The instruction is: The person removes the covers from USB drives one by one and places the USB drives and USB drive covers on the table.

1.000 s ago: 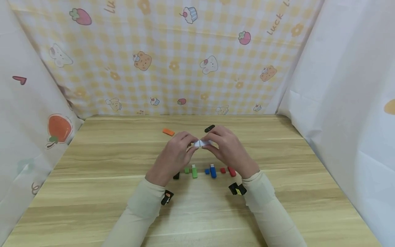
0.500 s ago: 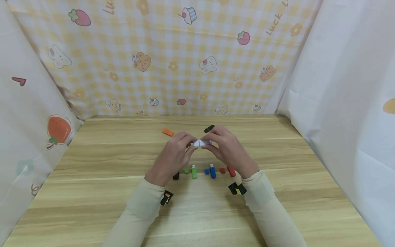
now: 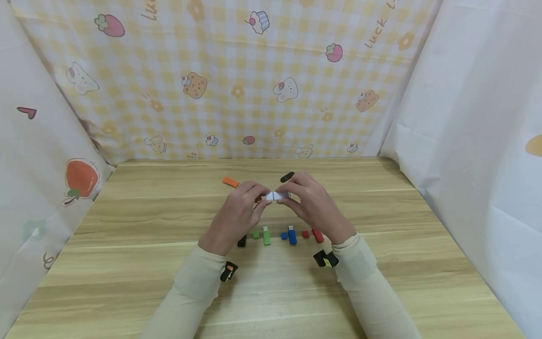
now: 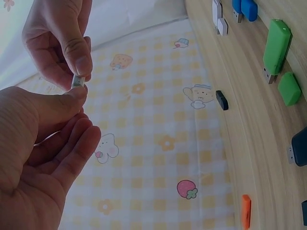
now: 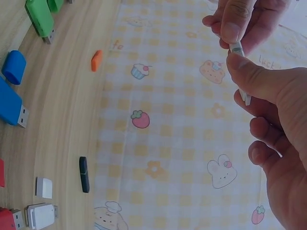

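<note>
The left hand (image 3: 240,206) pinches one end of a white USB stick (image 3: 281,196). The right hand (image 3: 314,203) pinches the other

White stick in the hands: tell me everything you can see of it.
The white stick looks like plastic, in two parts: a short piece pinched by the left hand and a longer piece pinched by the right hand. A thin grey line separates them; whether they are fully joined I cannot tell. It is held roughly level above the table.
</note>
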The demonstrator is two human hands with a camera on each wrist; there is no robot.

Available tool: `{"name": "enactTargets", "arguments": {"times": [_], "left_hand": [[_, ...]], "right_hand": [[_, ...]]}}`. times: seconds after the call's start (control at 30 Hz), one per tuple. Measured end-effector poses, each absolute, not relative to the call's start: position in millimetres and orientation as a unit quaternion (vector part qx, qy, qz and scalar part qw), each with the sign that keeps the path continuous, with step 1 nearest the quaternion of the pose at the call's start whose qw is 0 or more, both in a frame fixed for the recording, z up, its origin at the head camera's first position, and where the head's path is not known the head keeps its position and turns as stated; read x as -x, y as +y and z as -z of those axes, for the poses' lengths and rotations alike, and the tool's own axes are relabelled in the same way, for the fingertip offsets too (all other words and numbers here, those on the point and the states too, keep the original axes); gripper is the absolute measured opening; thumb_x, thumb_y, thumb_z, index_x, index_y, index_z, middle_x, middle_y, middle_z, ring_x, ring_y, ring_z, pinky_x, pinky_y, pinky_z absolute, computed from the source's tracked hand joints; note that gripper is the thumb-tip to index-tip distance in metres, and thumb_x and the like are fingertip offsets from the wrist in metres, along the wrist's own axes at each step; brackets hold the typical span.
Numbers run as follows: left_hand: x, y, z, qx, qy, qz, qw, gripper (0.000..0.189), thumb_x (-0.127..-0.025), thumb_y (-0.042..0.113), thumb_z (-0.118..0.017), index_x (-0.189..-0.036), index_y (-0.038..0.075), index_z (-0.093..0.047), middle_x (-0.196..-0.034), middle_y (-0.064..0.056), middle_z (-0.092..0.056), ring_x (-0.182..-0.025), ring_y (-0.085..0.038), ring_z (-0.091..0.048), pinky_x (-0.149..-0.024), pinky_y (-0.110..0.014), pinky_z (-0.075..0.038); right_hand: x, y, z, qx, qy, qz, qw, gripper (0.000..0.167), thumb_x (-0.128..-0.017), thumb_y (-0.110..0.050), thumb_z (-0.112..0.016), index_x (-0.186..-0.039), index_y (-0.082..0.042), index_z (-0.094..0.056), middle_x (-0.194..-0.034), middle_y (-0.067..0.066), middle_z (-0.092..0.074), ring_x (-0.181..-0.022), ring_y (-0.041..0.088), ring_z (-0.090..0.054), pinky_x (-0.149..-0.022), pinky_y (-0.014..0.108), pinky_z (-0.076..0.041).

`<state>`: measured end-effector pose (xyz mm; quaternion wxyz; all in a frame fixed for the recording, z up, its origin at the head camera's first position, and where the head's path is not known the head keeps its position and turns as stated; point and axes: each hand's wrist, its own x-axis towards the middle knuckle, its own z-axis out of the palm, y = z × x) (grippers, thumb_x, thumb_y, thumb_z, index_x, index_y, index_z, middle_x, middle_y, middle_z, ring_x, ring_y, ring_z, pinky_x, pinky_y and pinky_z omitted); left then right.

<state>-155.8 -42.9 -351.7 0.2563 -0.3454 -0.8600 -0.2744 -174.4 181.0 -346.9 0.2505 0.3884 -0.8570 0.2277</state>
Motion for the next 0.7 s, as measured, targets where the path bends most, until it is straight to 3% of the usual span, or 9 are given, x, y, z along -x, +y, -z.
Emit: {"name": "enactTargets", "arguments": {"times": [0.7], "left_hand": [[156.1,-48.2,350.3,0.346,-0.861,0.277,0.248,0.016,-0.095,0.004,-0.082,-0.107,-0.005,-0.075,-0.101,-0.014,-0.072,-0.083,-0.019,-0.069,-0.07,-0.026,-0.063]], "right_hand": [[176.6,178.6,345.6,-0.39,-0.857,-0.237,0.239,0.018,-0.09,-0.014,-0.088,-0.106,-0.005,-0.082,-0.1,0.006,-0.068,-0.089,0.019,-0.058,-0.072,0.029,-0.056]]}}
